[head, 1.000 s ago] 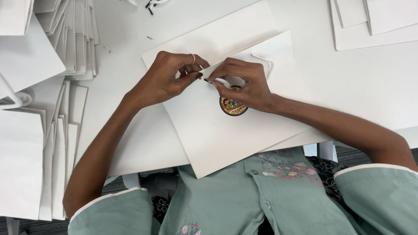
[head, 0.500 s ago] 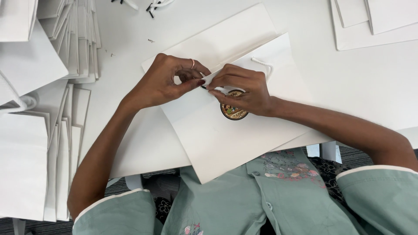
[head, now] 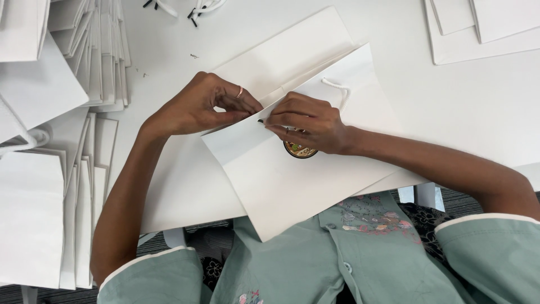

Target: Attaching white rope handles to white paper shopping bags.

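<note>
While both hands meet at the top edge of the white paper bag (head: 292,180), left hand (head: 197,107) pinches that edge shut-fingered; right hand (head: 309,121) pinches something small, unidentifiable, fingertips touching the left's. Bag's long axis runs diagonally beneath them; round sticker (head: 298,151) just under right palm.

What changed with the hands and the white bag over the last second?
The right hand slid forward over the round sticker, covering more of it, and its fingers now meet the left hand at the top edge of the white paper bag. The bag, the cord handle and the stacks of bags stayed put.
</note>
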